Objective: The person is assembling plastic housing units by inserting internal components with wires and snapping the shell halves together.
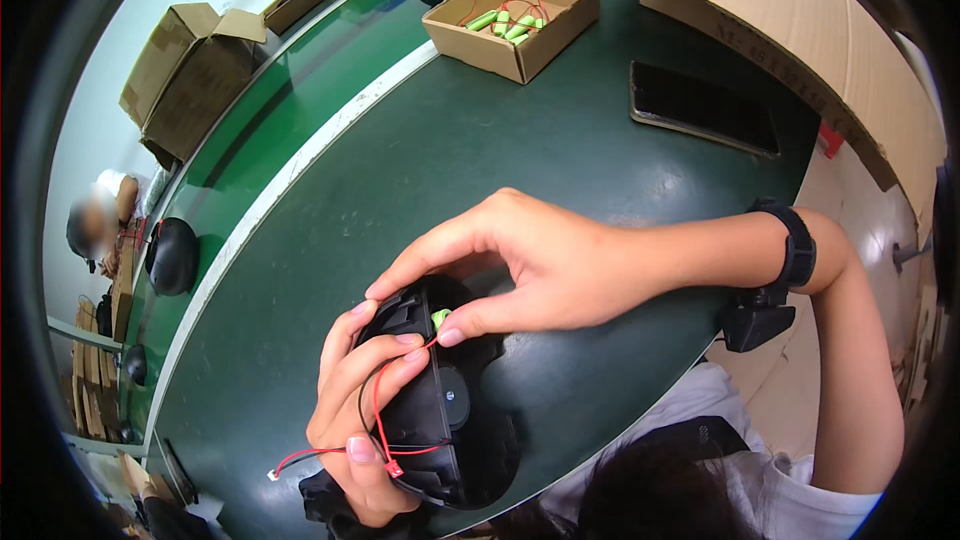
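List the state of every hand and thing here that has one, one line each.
left hand: gripping the black housing from its left side
right hand: fingertips pinching the green battery
black housing: open side up, held on the table edge
green battery: partly seated in the housing
red and black wires: loose, trailing off the housing
cardboard box: open, holding green batteries
phone: lying flat, screen dark

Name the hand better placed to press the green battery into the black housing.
Right. The right hand already pinches the green battery at the black housing, while the left hand grips the housing and wires.
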A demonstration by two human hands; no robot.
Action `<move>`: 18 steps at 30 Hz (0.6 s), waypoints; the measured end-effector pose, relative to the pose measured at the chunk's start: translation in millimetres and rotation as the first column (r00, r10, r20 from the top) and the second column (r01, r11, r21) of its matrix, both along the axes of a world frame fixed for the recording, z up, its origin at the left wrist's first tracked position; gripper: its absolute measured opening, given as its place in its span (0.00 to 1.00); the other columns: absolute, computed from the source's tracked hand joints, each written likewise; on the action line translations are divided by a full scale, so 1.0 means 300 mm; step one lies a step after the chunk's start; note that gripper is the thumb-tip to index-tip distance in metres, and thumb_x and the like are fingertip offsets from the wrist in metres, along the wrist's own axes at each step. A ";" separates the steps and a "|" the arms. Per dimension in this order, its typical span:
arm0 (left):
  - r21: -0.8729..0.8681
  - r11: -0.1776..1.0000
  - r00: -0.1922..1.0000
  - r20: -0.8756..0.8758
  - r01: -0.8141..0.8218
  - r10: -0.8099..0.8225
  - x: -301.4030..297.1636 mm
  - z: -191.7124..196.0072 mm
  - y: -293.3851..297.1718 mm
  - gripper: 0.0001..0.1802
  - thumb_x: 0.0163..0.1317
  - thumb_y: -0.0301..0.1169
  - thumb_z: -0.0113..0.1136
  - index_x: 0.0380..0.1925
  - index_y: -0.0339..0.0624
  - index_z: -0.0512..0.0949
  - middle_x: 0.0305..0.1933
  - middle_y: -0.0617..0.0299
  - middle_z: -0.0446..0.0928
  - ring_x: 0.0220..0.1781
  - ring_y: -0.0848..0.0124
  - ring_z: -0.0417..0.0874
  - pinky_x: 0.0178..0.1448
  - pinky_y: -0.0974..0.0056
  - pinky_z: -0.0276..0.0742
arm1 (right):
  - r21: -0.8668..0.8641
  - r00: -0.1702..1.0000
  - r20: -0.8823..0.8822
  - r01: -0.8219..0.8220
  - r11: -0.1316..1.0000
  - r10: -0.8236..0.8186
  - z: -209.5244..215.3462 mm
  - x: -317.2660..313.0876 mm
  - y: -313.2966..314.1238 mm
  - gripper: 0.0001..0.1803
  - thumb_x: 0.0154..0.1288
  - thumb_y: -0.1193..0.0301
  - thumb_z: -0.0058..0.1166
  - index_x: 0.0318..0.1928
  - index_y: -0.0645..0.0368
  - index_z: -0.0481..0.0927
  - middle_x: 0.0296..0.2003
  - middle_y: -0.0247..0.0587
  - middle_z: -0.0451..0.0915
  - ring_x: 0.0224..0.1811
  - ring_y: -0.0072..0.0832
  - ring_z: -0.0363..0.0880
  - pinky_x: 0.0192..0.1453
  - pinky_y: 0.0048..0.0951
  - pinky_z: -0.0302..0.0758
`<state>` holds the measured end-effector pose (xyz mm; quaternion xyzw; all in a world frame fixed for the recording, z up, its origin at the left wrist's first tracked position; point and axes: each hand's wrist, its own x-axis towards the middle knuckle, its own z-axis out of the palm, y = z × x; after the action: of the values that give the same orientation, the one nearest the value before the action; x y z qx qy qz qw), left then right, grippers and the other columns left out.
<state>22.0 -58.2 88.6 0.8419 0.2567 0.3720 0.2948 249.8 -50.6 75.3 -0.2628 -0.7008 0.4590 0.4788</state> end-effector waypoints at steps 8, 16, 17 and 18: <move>-0.030 0.999 0.998 0.064 -0.019 0.021 0.013 -0.013 0.005 0.37 0.66 0.49 0.29 0.43 0.28 0.83 0.49 0.45 0.80 0.64 0.40 0.69 0.71 0.42 0.58 | -0.086 0.989 0.055 0.145 0.986 -0.140 0.022 -0.035 -0.047 0.18 0.57 0.81 0.55 0.51 0.66 0.78 0.45 0.51 0.82 0.46 0.40 0.81 0.52 0.34 0.76; -0.012 0.999 0.998 0.042 0.040 -0.040 0.011 -0.051 0.050 0.31 0.65 0.43 0.36 0.43 0.27 0.81 0.46 0.44 0.80 0.63 0.41 0.70 0.70 0.42 0.59 | -0.083 0.969 0.064 0.245 0.966 -0.240 0.033 -0.018 -0.067 0.18 0.56 0.84 0.54 0.49 0.63 0.78 0.45 0.47 0.83 0.51 0.37 0.82 0.58 0.33 0.75; 0.008 0.998 0.998 0.025 0.066 -0.066 -0.009 -0.053 0.056 0.31 0.66 0.44 0.36 0.43 0.27 0.81 0.46 0.44 0.80 0.63 0.41 0.70 0.71 0.42 0.59 | -0.083 0.978 0.013 0.210 0.974 -0.210 0.035 -0.022 -0.071 0.18 0.56 0.83 0.55 0.49 0.63 0.78 0.45 0.47 0.83 0.50 0.37 0.82 0.57 0.33 0.75; 0.031 0.995 0.995 0.015 0.096 -0.097 -0.036 -0.065 0.066 0.31 0.66 0.44 0.36 0.43 0.27 0.81 0.45 0.44 0.80 0.64 0.41 0.69 0.71 0.42 0.59 | -0.076 0.983 -0.030 0.180 0.981 -0.183 0.028 -0.029 -0.066 0.18 0.55 0.83 0.56 0.48 0.63 0.78 0.44 0.47 0.83 0.50 0.37 0.82 0.57 0.32 0.75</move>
<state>11.1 -38.4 69.0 0.8547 0.2078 0.3680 0.3016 241.1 -70.3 83.8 -0.3343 -0.6476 0.4434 0.5218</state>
